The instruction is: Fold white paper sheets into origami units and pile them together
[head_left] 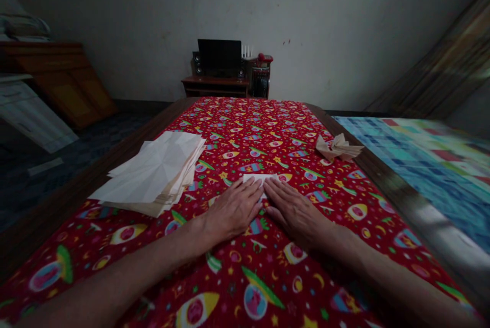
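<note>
- left hand [233, 210], right hand [294, 216]: open, flat, palms down, holding nothing
- fingertips [261, 190] touch white paper sheet [260, 179] on red rocket-print cloth [245, 124]
- creased paper stack [153, 170] left
- folded paper piece [339, 148] right

The person's left forearm [115, 272] and right forearm [386, 277] are bare, reaching in from the lower left and lower right of the frame, broad near the bottom edge and tapering to narrow wrists near the center. The left hand [233, 210] and right hand [294, 216] are also bare, with wide, slightly bony backs, faint knuckle ridges and long, tapered fingers [254, 190]. Both forearms fall into shadow toward the lower corners, where the skin loses detail, while the hands at lower center show more clearly.
</note>
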